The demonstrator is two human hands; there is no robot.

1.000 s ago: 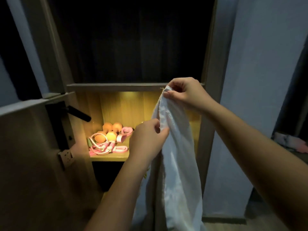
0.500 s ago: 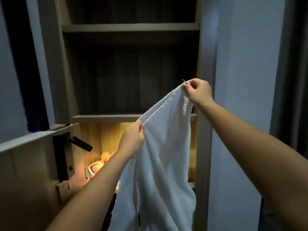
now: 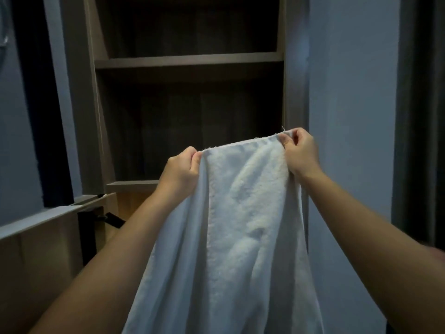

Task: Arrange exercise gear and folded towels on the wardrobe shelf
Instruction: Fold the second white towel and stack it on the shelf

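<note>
A white towel (image 3: 243,225) hangs full length in front of the open wardrobe, its top edge stretched between my hands. My left hand (image 3: 183,169) pinches the top left corner. My right hand (image 3: 299,153) pinches the top right corner, slightly higher. The towel drops past the bottom of the view and hides the lit shelf with the exercise gear. Only a sliver of that lit compartment (image 3: 130,203) shows to the left of my left forearm.
Dark wardrobe shelves (image 3: 190,61) rise behind the towel. An open wardrobe door (image 3: 36,237) with a black handle (image 3: 113,219) stands at the lower left. A pale wall (image 3: 349,116) and a dark curtain (image 3: 421,116) fill the right side.
My hands moved apart and spread the towel's top edge wide. The view tilted upward, so the lit shelf with the pink and orange gear went out of sight behind the towel.
</note>
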